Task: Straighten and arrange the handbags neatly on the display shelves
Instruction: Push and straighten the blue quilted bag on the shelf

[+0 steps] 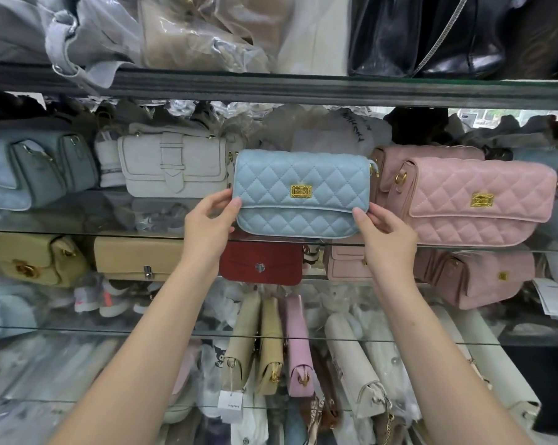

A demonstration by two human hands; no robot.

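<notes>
A light blue quilted handbag with a gold clasp stands upright at the front of the middle glass shelf. My left hand grips its lower left corner. My right hand grips its lower right corner. To its right lean two pink quilted handbags, one behind the other. A white buckled handbag stands to its left, slightly further back.
A grey-blue bag sits at the far left. The upper shelf holds plastic-wrapped bags and a black bag. Below are tan bags, a red clutch, pink bags and several upright bags further down.
</notes>
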